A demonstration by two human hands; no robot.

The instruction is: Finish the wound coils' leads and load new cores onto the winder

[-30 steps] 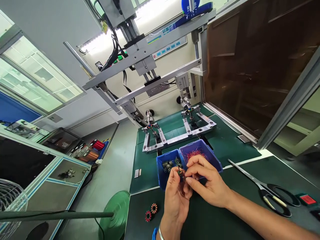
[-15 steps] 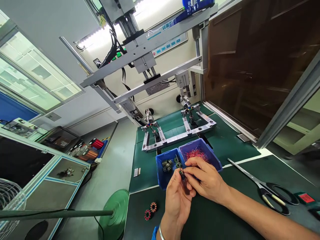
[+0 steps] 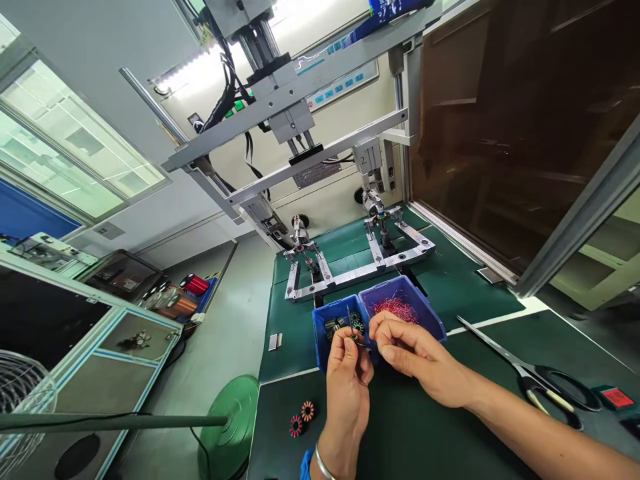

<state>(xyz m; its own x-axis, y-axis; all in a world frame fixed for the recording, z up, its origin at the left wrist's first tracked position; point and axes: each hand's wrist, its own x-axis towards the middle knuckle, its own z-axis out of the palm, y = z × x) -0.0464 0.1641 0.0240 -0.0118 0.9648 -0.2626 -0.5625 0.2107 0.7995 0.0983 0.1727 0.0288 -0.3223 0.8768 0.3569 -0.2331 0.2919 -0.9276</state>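
Note:
My left hand [image 3: 347, 383] is closed in a pinch around a small dark part with a thin pointed end [image 3: 349, 316], held over the front of a blue bin [image 3: 320, 357]. Its exact kind is too small to tell. Just to the right, my right hand [image 3: 423, 360] has thumb and fingers pressed together; anything between them is hidden. Inside the blue bin lie several dark slotted ring cores [image 3: 334, 326]. A purple-blue bin [image 3: 431, 313] beside it holds a tangle of red wire scraps [image 3: 395, 309]. Two wound ring cores, one orange [image 3: 307, 411] and one red [image 3: 295, 426], lie left of my left wrist.
Large scissors [image 3: 530, 373] lie open at the right, near a small box with a red top [image 3: 617, 398]. Behind the bins stands a metal fixture frame [image 3: 350, 279] under an overhead press beam [image 3: 320, 160]. A green round base [image 3: 230, 427] stands on the floor at left.
My hands have drawn apart: the right moved off the small part, while the left shifted slightly left and still holds it. The bins and ring cores stay in place.

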